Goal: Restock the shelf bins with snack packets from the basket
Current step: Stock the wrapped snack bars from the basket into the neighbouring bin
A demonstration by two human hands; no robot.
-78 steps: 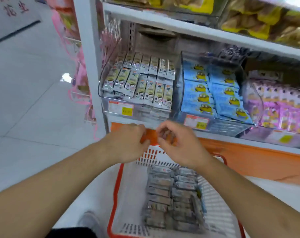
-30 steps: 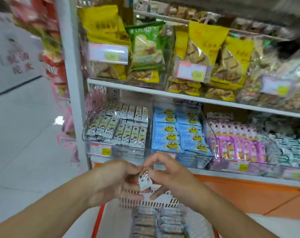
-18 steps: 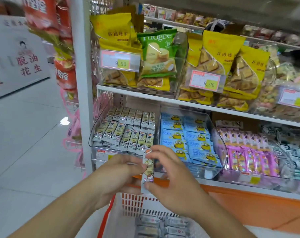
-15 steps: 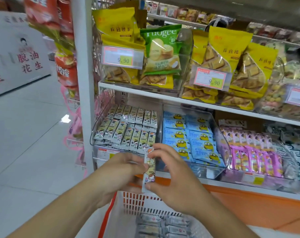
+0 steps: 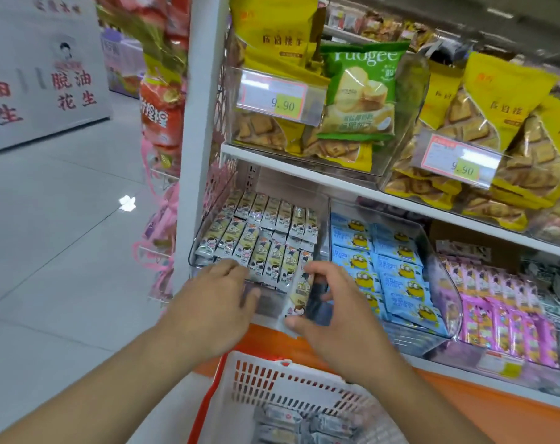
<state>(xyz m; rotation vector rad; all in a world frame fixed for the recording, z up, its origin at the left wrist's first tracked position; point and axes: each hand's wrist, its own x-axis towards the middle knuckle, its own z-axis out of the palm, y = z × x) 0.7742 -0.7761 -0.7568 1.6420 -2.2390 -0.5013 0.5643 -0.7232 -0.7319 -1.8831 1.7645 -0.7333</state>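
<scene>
My right hand [image 5: 331, 310] pinches a silver snack packet [image 5: 299, 298] upright between thumb and fingers, at the front right corner of the clear shelf bin [image 5: 204, 225]. That bin holds several rows of the same silver packets [image 5: 265, 238]. My left hand [image 5: 216, 302] hovers beside it at the bin's front edge, fingers loosely bent, holding nothing that I can see. Below both hands stands the white basket with a red rim [image 5: 272, 379], with several more packets [image 5: 291, 424] lying in it.
To the right sit a clear bin of blue packets [image 5: 390, 267] and a bin of pink packets [image 5: 503, 309]. The shelf above [image 5: 304, 169] carries yellow and green snack bags. A white upright post [image 5: 196, 123] stands left of the bin, with tiled floor beyond.
Both hands have risen from the basket with one packet and moved forward to the bin's front. My left hand has let go of the packet; my right hand alone holds it.
</scene>
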